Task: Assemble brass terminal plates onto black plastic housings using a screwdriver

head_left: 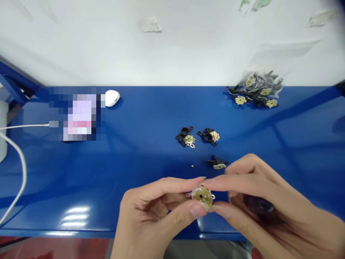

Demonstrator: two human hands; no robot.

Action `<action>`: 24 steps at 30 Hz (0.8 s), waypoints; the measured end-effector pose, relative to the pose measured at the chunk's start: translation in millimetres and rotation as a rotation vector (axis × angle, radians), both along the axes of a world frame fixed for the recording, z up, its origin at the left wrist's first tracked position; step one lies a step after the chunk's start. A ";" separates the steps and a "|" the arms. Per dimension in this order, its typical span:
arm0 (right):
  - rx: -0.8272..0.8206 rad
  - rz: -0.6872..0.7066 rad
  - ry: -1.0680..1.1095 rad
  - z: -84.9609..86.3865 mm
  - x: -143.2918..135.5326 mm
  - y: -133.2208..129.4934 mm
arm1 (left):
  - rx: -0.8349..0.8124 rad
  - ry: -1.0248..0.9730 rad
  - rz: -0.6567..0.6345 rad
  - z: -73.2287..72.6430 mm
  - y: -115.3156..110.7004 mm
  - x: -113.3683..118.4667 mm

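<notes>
My left hand (151, 212) and my right hand (258, 201) meet near the front edge of the blue table (151, 118), and together their fingertips pinch a small round brass disc (202, 195) with little lugs. A dark black part (260, 205) sits tucked inside my right palm. Just beyond my right fingers lies a black part with a brass plate (217, 163). Two more black-and-brass parts (185, 137) (209, 136) lie farther back at mid table.
A clear bag with several black-and-brass parts (256, 90) lies at the back right by the white wall. A white earbud case (112, 98) and a blurred-out object (77, 113) sit at the back left. A white cable (18, 172) curves along the left edge.
</notes>
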State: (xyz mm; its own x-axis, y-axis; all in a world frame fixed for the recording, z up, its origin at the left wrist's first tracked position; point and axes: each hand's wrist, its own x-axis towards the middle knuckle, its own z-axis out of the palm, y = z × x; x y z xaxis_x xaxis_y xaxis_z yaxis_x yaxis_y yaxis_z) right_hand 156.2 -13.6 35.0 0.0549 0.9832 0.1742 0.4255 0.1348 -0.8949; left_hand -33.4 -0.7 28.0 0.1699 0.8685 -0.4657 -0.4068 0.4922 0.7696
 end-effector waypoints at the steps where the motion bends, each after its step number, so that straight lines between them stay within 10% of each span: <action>1: 0.002 0.026 0.001 -1.4 4.2 3.0 | -0.002 0.000 -0.018 -0.7 0.3 -1.1; 24: -0.188 0.094 0.302 -13.2 13.5 4.6 | -0.088 -0.085 -0.086 -6.0 -3.0 -1.8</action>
